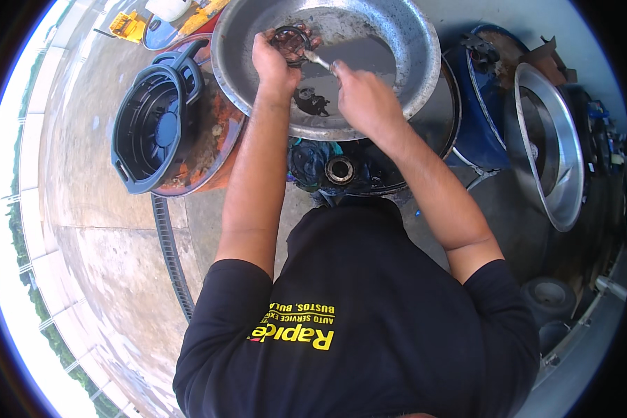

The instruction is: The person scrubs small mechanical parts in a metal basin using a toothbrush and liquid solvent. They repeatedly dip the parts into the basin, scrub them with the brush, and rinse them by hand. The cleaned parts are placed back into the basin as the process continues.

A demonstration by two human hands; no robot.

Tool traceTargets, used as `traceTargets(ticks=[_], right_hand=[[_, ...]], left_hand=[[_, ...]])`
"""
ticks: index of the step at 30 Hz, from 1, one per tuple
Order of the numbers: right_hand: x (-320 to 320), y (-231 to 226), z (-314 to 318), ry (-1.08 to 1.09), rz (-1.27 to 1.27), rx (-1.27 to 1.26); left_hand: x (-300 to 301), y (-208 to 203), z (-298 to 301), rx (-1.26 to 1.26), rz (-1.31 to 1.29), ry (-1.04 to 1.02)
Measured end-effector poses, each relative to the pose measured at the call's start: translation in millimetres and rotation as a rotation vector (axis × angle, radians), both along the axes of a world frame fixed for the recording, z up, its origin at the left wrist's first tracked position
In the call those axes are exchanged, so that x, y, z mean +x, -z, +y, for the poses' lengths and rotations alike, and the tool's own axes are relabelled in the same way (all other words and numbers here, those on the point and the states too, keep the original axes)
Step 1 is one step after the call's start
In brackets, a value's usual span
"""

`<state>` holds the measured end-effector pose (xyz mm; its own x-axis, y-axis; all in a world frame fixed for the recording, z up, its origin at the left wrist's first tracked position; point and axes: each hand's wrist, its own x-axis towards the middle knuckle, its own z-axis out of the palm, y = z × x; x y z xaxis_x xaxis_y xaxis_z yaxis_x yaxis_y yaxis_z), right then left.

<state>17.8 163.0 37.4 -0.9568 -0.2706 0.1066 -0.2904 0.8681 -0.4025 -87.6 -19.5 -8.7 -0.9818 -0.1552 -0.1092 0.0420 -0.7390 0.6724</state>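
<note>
Basin [429, 64] of worn metal, a pool of dark liquid [369, 56] in its bottom, sits beneath both hands of a person in a black shirt [404, 299]. The left hand [274, 64], fingers curled and stained dark, grips a black ring [307, 39] above the basin's near left part. The right hand [370, 103] is closed around a slim tool [319, 61], its pale tip at the ring's right edge; whether the two touch is hard to tell. At left, a dark drain pan [167, 129] leans on a rusty orange drum [219, 150]. At right stand a blue drum [482, 104] and, tilted beside it, a second metal bowl [568, 167]. A tyre [550, 296] lies on the floor at lower right.
</note>
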Motion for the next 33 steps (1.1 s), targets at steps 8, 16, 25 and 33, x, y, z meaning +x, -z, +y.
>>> traceTargets(ticks=[8,16,25,33], right_hand=[[2.3,-7.8,-6.1,-0.059,-0.025,0.034],[11.8,-10.0,-7.7,-0.065,-0.071,0.005],[-37.6,-17.7,49.0,-0.225,0.234,0.084],[-53.8,-23.2,52.4,-0.415,0.135,0.031]], left_hand=[[3.2,3.4,3.6,0.040,-0.032,-0.039],[-0.3,3.8,-5.5,0.121,-0.051,-0.036],[14.0,-27.2,-14.5,0.087,-0.118,0.155],[14.9,-33.6,-11.1,0.039,-0.095,0.315]])
